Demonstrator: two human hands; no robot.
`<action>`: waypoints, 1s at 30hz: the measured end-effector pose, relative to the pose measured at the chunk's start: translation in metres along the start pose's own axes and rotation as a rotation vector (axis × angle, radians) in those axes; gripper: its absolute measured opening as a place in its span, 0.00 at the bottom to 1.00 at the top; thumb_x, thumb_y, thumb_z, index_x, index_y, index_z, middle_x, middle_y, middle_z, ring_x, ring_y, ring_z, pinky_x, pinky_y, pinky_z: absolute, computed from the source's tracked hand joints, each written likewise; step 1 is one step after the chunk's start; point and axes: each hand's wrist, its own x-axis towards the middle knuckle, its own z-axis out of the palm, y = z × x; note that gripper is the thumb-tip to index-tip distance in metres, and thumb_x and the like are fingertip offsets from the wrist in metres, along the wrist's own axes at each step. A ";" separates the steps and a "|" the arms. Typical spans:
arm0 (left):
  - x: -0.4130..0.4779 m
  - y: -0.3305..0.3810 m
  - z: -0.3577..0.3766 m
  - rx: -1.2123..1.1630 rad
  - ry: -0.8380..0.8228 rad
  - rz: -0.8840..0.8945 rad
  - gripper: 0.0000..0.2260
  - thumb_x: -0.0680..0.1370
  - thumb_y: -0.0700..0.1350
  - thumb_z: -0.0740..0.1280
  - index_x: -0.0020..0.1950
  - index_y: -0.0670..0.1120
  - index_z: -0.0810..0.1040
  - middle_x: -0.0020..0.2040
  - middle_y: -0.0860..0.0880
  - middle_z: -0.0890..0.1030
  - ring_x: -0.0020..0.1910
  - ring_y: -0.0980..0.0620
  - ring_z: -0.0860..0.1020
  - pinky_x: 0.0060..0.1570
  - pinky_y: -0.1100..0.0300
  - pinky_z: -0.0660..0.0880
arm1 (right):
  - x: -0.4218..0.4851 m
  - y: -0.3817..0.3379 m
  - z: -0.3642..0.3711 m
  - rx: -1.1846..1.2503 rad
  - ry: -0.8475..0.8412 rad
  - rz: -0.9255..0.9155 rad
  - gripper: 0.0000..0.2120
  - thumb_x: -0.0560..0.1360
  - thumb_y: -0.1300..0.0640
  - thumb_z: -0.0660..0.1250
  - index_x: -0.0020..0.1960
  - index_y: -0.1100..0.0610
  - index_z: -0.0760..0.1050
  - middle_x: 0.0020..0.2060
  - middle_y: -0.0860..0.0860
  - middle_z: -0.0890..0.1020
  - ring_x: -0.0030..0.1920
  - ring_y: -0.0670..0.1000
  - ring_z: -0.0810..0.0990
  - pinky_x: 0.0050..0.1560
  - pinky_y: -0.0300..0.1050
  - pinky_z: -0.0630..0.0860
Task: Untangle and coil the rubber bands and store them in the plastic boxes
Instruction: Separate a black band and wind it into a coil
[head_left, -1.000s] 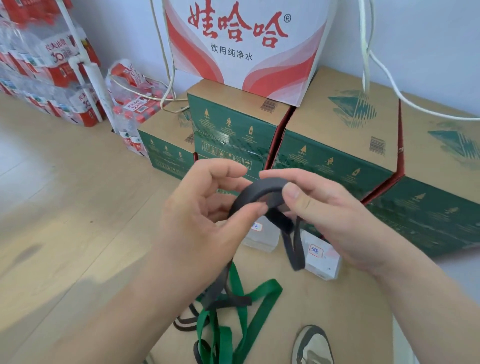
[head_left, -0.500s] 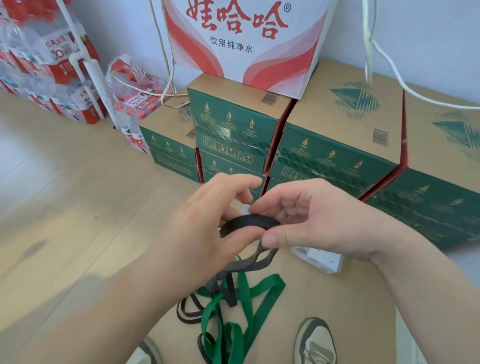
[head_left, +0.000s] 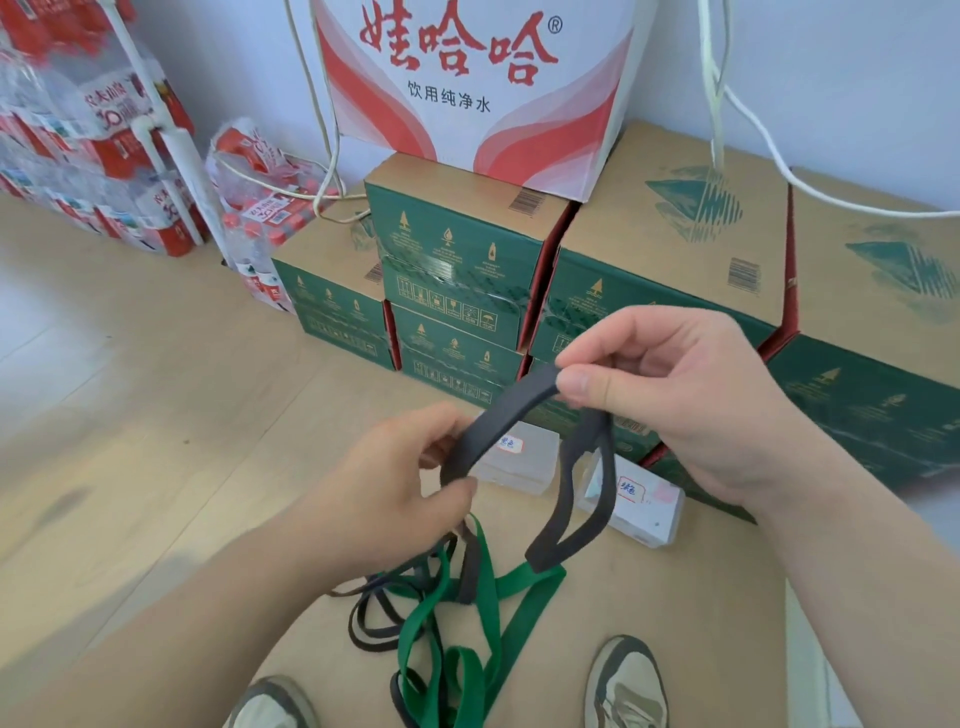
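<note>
A dark grey rubber band (head_left: 501, 418) stretches between both hands above the floor. My left hand (head_left: 400, 488) pinches its lower end between thumb and fingers. My right hand (head_left: 670, 395) pinches its upper end, and a loop of the same band (head_left: 571, 514) hangs down from it. Below lies a tangle of green bands (head_left: 457, 639) and dark bands (head_left: 374, 618) on a sheet of cardboard. Two clear plastic boxes stand behind the hands, each with a handwritten label: the left box (head_left: 524, 462) and the right box (head_left: 649, 506).
Green cardboard cartons (head_left: 457, 270) are stacked just beyond the boxes, with a red-and-white water carton (head_left: 467, 88) on top. Shrink-wrapped bottle packs (head_left: 93, 150) stand at the far left. White cables (head_left: 753, 124) hang at the right. My shoes (head_left: 626, 686) show at the bottom edge.
The hands have drawn apart, the right one rising up and right. The small coil they held has opened into a straight stretch with a hanging loop.
</note>
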 end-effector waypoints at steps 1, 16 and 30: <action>0.000 0.004 -0.003 -0.025 0.072 0.034 0.16 0.76 0.37 0.73 0.53 0.58 0.79 0.46 0.60 0.82 0.47 0.56 0.82 0.55 0.58 0.80 | 0.000 0.002 -0.003 -0.036 0.018 0.002 0.06 0.72 0.66 0.75 0.46 0.57 0.84 0.39 0.56 0.86 0.39 0.53 0.84 0.47 0.48 0.84; -0.015 0.030 -0.021 -0.148 0.552 0.303 0.13 0.72 0.36 0.78 0.51 0.51 0.84 0.49 0.57 0.86 0.45 0.52 0.87 0.49 0.61 0.83 | -0.003 0.003 0.025 -0.165 -0.125 -0.053 0.19 0.69 0.57 0.80 0.47 0.51 0.69 0.49 0.51 0.84 0.49 0.55 0.85 0.53 0.59 0.82; -0.018 0.023 -0.012 -0.076 0.232 0.229 0.25 0.74 0.40 0.76 0.68 0.55 0.74 0.52 0.57 0.83 0.51 0.52 0.85 0.52 0.60 0.81 | -0.012 -0.002 0.048 -0.179 0.042 -0.267 0.08 0.74 0.65 0.75 0.44 0.51 0.83 0.40 0.47 0.85 0.41 0.50 0.84 0.47 0.46 0.82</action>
